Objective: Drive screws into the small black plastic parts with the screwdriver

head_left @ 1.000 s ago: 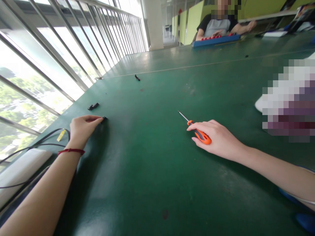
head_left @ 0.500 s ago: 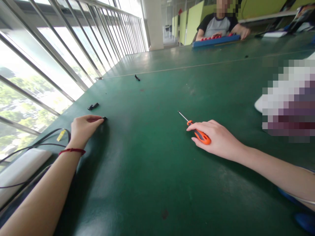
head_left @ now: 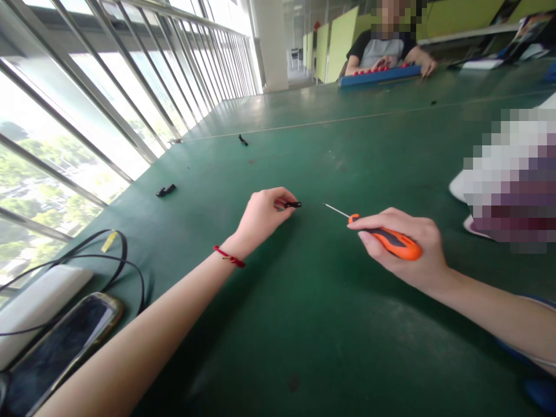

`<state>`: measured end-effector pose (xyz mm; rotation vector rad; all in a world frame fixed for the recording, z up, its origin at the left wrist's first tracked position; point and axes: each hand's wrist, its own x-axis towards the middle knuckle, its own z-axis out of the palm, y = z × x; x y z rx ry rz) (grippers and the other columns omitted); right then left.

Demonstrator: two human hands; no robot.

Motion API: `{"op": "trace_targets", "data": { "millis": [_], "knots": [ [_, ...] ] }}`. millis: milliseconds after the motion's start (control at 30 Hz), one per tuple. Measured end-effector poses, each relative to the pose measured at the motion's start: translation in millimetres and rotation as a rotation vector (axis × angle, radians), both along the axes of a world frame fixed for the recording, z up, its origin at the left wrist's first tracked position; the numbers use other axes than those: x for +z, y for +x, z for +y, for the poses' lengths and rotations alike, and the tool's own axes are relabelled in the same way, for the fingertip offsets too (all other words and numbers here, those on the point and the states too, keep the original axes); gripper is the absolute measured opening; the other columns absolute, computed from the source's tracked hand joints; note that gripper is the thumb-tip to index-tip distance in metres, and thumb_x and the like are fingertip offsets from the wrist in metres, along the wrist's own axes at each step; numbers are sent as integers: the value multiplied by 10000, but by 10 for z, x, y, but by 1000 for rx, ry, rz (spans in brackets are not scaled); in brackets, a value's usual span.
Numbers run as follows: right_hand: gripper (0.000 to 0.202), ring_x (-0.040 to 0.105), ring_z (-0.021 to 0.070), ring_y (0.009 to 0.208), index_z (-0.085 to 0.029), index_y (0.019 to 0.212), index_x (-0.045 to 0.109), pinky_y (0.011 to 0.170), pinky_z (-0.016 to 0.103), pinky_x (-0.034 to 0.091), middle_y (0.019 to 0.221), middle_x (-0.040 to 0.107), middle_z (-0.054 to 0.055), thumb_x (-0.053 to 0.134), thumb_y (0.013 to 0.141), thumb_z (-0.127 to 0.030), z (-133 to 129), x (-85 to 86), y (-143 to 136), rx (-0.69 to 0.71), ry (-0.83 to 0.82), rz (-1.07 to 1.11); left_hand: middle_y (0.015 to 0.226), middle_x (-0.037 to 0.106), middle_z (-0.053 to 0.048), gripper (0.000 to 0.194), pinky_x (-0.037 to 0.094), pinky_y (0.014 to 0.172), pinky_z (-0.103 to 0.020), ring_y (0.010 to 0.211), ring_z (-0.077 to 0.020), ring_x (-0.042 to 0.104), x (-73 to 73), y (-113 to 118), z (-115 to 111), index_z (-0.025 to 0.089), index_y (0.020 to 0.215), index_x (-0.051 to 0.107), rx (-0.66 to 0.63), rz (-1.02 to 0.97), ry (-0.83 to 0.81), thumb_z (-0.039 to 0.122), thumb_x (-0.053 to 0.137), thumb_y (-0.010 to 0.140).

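Note:
Between the fingertips of my left hand [head_left: 267, 215] is a small black part [head_left: 293, 204], held above the green table; its exact kind is too small to tell. My right hand [head_left: 408, 246] is closed around the orange and dark grey handle of a screwdriver [head_left: 397, 242]. The thin metal shaft points left, and its tip is a short way from the black part without touching it. Another black piece [head_left: 165, 190] lies on the table at the left, and a smaller black piece [head_left: 243, 140] rests farther back.
A phone [head_left: 65, 347], a white box-like device [head_left: 47, 301] and a looped black cable [head_left: 125, 255] with a yellow tag lie at the left. Metal railings [head_left: 174, 69] run along that side. Across the table [head_left: 243, 347] a person sits behind a blue tray [head_left: 380, 76] of red items.
My left hand has moved right from the table's left side, carrying the small black part, uncovering the phone. My right hand has lifted the screwdriver and shifted slightly right.

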<state>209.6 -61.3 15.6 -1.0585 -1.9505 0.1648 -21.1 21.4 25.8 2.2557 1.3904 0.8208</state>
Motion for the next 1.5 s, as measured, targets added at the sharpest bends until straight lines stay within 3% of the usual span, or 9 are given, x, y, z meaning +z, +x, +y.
{"op": "trace_targets", "data": {
  "millis": [133, 300, 900, 1000, 1133, 1233, 1367, 1433, 1500],
  "knots": [
    [110, 654, 163, 657, -249, 892, 576, 580, 286, 497, 766, 697, 7, 539, 808, -188, -30, 10, 14, -82, 81, 43, 858, 703, -29, 170, 513, 730, -263, 753, -143, 631, -163, 316, 37, 168, 875, 696, -130, -22, 2, 183, 578, 754],
    [111, 567, 102, 451, -219, 794, 555, 434, 232, 440, 596, 612, -33, 577, 742, -124, 23, -8, 16, 12, 228, 129, 873, 676, -31, 166, 502, 705, -246, 756, -133, 609, -267, 378, 9, 167, 874, 691, -155, -60, 80, 173, 557, 775],
    [136, 554, 97, 437, -230, 768, 555, 423, 222, 437, 571, 600, -55, 583, 749, -98, 37, -23, 4, -5, 112, 174, 882, 684, -27, 163, 505, 708, -249, 764, -140, 620, -263, 372, -23, 170, 868, 687, -126, -6, 130, 161, 559, 767],
    [138, 595, 113, 515, -235, 828, 568, 464, 229, 472, 654, 627, -37, 616, 749, -132, 42, -49, 3, -11, 124, 193, 884, 680, -28, 168, 505, 708, -246, 763, -137, 618, -269, 367, -20, 170, 872, 686, -138, -5, 127, 160, 553, 771],
    [284, 616, 156, 699, -247, 966, 574, 601, 286, 522, 825, 606, 20, 655, 716, -141, 106, -100, 8, -62, 220, 284, 879, 676, -25, 178, 500, 696, -240, 756, -132, 613, -280, 369, -17, 174, 886, 687, -147, -2, 128, 156, 550, 775],
    [403, 580, 160, 672, -255, 1066, 536, 603, 314, 509, 784, 560, 10, 665, 700, -148, 139, -106, 20, -43, 172, 332, 877, 678, -22, 176, 493, 686, -237, 755, -130, 612, -282, 372, -18, 175, 885, 687, -153, -5, 130, 151, 551, 775],
    [176, 502, 114, 472, -252, 904, 581, 519, 291, 452, 554, 508, -56, 637, 752, -182, 84, -64, 13, -61, 79, 215, 870, 677, -23, 164, 490, 688, -239, 749, -128, 609, -278, 375, -23, 170, 872, 686, -156, -11, 137, 147, 557, 773],
    [94, 532, 114, 491, -240, 823, 587, 525, 286, 448, 573, 544, -47, 627, 762, -181, 52, -56, -1, -82, 95, 175, 868, 675, -23, 165, 490, 688, -239, 749, -128, 609, -277, 376, -24, 172, 874, 686, -160, -9, 138, 145, 557, 774],
    [146, 581, 133, 596, -233, 858, 589, 569, 290, 467, 692, 587, -18, 640, 740, -164, 52, -74, -9, -99, 141, 206, 871, 675, -23, 170, 490, 690, -239, 753, -129, 609, -277, 376, -24, 175, 879, 686, -164, -4, 138, 143, 555, 777]
  ]
}}
